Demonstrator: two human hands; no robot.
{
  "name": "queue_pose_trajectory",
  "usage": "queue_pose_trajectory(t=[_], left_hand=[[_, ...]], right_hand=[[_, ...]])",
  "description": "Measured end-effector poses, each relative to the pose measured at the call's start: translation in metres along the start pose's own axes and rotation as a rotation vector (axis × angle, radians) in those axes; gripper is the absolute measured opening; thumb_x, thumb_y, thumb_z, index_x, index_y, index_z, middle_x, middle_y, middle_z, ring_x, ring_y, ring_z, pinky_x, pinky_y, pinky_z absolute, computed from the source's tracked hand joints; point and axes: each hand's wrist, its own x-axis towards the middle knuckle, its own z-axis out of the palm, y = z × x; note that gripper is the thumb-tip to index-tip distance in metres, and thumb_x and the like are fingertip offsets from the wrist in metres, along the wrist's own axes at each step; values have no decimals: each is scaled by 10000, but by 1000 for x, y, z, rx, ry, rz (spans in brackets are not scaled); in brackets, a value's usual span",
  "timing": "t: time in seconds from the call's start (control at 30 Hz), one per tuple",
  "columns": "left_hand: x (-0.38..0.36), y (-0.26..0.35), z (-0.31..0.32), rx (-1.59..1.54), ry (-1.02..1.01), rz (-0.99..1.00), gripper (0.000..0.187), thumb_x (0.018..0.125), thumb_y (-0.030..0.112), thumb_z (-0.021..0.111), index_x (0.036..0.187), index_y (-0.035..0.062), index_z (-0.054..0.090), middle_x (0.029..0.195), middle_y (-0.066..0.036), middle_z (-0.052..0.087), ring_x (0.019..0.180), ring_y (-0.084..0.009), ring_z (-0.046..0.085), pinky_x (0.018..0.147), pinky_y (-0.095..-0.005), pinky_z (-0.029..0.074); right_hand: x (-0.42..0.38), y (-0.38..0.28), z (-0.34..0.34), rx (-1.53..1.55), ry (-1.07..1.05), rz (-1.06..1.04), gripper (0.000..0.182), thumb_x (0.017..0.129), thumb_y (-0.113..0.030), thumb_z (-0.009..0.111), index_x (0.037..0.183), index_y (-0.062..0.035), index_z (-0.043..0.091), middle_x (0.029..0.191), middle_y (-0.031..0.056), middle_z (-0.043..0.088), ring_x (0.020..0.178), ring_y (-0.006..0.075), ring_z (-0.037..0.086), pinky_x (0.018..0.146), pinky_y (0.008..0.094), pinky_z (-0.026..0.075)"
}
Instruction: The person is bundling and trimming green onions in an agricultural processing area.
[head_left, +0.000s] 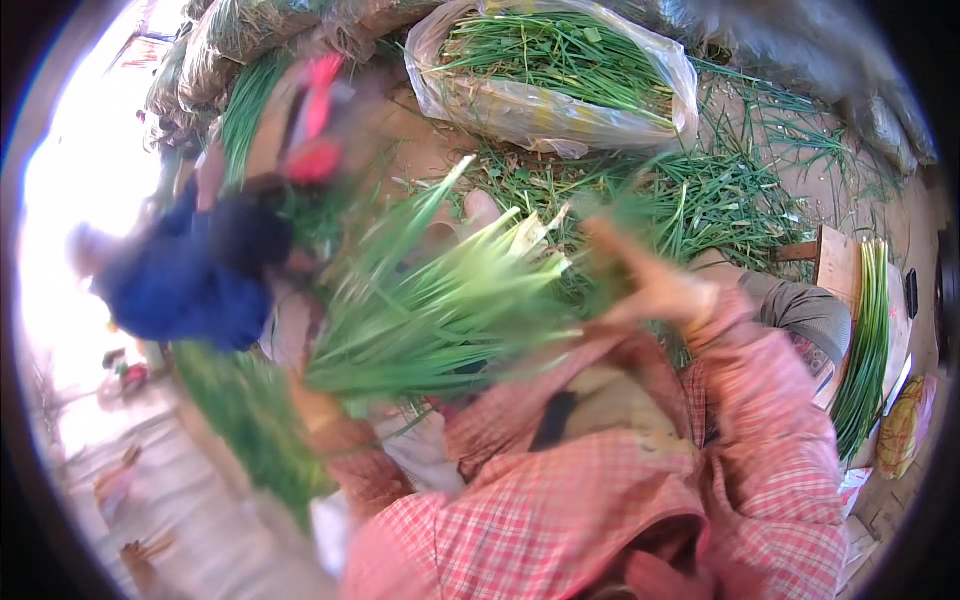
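A loose bundle of long green stalks [440, 310] with pale cut ends, like chives or spring onions, lies across my front, smeared by motion. My left hand [315, 400] is closed around its leafy end at the lower left; the fingers are blurred. To the right of the pale ends, my right hand [655, 285] is raised with thumb and fingers apart. Nothing shows in its grasp. Loose green stalks [710, 200] are heaped on the floor beyond that hand.
An open plastic bag [560, 130] full of green stalks lies ahead. A neat bundle [865, 350] rests on a wooden board [835, 265] at right. At left, another person in blue [190, 270] bends near more stalks. Packed bundles [250, 40] line the back.
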Motion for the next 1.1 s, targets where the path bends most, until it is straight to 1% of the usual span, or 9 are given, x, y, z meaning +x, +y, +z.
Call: queue_pose_trajectory(t=[0.23,0.43,0.53,0.6,0.63,0.77,0.93,1.03,1.1], left_hand=[[-17,-13,-3,6,22,-19,439,942,304,350,1245,-4,424,1102,-185,570,983,-305,562,883,-429,456],[-20,-16,0,-27,35,-23,441,942,309,348,1242,-5,427,1103,-186,569,983,-306,562,884,-429,455],[-19,-15,0,-23,36,-21,442,942,311,347,1240,-5,429,1103,-187,569,984,-307,561,885,-430,454],[-18,-16,2,-20,31,-16,443,942,313,347,1239,-6,430,1103,-187,569,984,-307,561,885,-430,454],[-18,-17,2,-20,28,-17,444,942,313,347,1238,-6,430,1103,-188,568,984,-307,561,886,-430,454],[-20,-18,0,-13,38,-28,445,942,317,346,1236,-6,432,1103,-189,568,984,-308,561,887,-431,453],[-20,-19,-2,-25,51,-33,448,942,321,344,1233,-7,435,1104,-190,567,985,-309,560,888,-432,453],[-22,-23,-3,-39,58,-41,449,942,323,344,1232,-7,437,1104,-191,567,985,-310,560,888,-432,452],[-24,-25,-4,-46,57,-44,450,942,325,343,1230,-8,438,1104,-191,567,985,-310,560,889,-432,452]], right_hand=[[46,-31,82,814,130,624,351,811,-290,644,1071,-74,550,992,49,593,877,127,554,736,321,473],[-22,25,-26,894,1069,112,242,847,-205,560,1061,-92,564,876,3,567,753,120,530,605,277,437],[-31,37,-92,816,335,-42,349,849,-200,561,1180,-93,524,981,5,573,820,98,538,659,239,445],[5,3,-63,60,716,491,414,855,-219,573,1230,-66,487,1012,6,578,849,89,539,678,226,447],[26,57,-55,43,602,99,426,854,-242,593,1215,-38,494,993,7,593,857,84,537,687,221,443],[79,-4,22,479,180,6,355,848,-315,596,1072,-41,578,954,23,612,827,130,549,729,270,451],[39,31,-70,898,601,-61,268,855,-292,592,994,-70,538,728,-31,525,489,45,442,391,176,325],[-15,42,-128,267,1229,181,211,813,-281,649,922,-102,633,708,-31,542,471,83,446,381,227,360],[-34,52,-150,-384,1152,801,352,785,-283,677,1077,-100,607,845,31,602,681,164,583,547,274,472]])
